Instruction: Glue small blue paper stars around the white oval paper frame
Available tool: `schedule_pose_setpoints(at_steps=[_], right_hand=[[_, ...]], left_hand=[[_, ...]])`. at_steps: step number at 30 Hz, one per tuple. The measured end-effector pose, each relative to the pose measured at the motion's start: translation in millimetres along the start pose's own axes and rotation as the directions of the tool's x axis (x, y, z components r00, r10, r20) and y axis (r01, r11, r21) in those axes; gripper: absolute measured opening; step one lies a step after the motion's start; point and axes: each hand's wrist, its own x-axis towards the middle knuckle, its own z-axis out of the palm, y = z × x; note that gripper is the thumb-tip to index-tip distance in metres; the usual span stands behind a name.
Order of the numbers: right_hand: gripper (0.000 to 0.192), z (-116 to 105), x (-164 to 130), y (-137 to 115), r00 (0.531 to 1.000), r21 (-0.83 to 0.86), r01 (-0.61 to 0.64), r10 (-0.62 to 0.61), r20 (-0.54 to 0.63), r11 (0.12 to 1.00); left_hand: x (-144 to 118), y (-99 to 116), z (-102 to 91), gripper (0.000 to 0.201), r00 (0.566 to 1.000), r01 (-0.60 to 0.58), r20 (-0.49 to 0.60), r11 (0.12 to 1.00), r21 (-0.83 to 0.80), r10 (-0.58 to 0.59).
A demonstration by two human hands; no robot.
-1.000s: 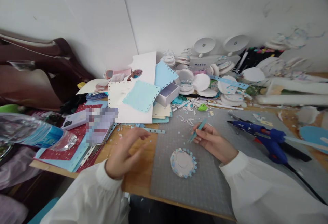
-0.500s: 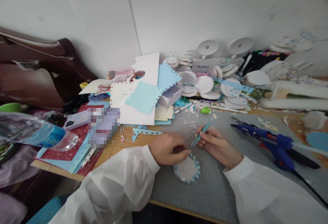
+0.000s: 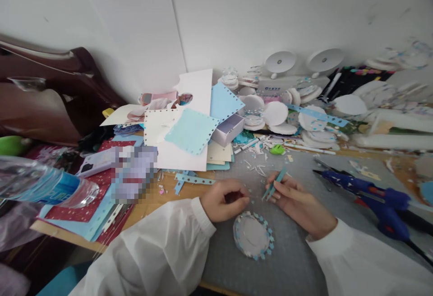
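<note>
Teal tweezers (image 3: 274, 184) sit between the thumb and fingers of my right hand (image 3: 296, 199), their tips pointing down and left above the grey cutting mat (image 3: 280, 260). My left hand (image 3: 225, 200) is curled with thumb and forefinger close together; whatever they pinch is too small to make out. Just below it lies a white round disc (image 3: 252, 235), its edge ringed with small blue and white star-shaped pieces. Neither hand visibly grips the disc.
At the right lies a blue glue gun (image 3: 368, 192) with its cord. Punched paper sheets (image 3: 191, 131), a small box (image 3: 229, 129) and stacked white discs (image 3: 275, 113) crowd the back. A water bottle (image 3: 50, 183) leans in at left, near a green punch (image 3: 277, 150).
The view has shifted slightly. My left hand has drawn up off the disc, which now shows whole. My right hand still has the tweezers, a bit farther from the left hand.
</note>
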Motion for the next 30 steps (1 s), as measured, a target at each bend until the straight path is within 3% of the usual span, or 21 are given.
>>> schedule_pose_setpoints(at_steps=[12, 18, 21, 24, 27, 30], right_hand=[[0.01, -5.8, -1.7, 3.4, 0.997, 0.029, -0.018, 0.02, -0.073, 0.999], [0.01, -3.8, -3.0, 2.1, 0.996, 0.01, -0.027, 0.028, -0.083, 1.0], [0.014, -1.4, -2.9, 1.7, 0.998, -0.012, -0.021, 0.02, -0.06, 1.0], [0.017, 2.0, -4.0, -0.1, 0.998, -0.04, 0.013, -0.015, -0.053, 0.999], [0.02, 3.4, -7.7, -5.5, 0.991, -0.062, 0.094, -0.099, -0.09, 0.994], [0.022, 1.0, -12.2, -15.0, 0.952, -0.085, 0.231, -0.243, -0.184, 0.969]], left_hand=[[-1.2, -10.0, 2.8, 0.022, 0.984, 0.135, -0.092, 0.977, -0.167, -0.152], [-0.7, -8.0, 3.0, 0.023, 0.983, 0.142, -0.096, 0.979, -0.145, -0.157], [-1.3, -5.1, -0.1, 0.023, 0.989, 0.101, -0.097, 0.991, -0.09, -0.11], [-1.3, -2.7, -2.2, 0.019, 0.997, -0.033, -0.072, 0.999, -0.026, 0.031], [-1.3, -2.0, -1.8, 0.02, 0.991, -0.128, -0.019, 0.991, 0.029, 0.129], [-1.7, -2.5, -0.5, 0.018, 0.987, -0.162, 0.023, 0.983, 0.091, 0.16]])
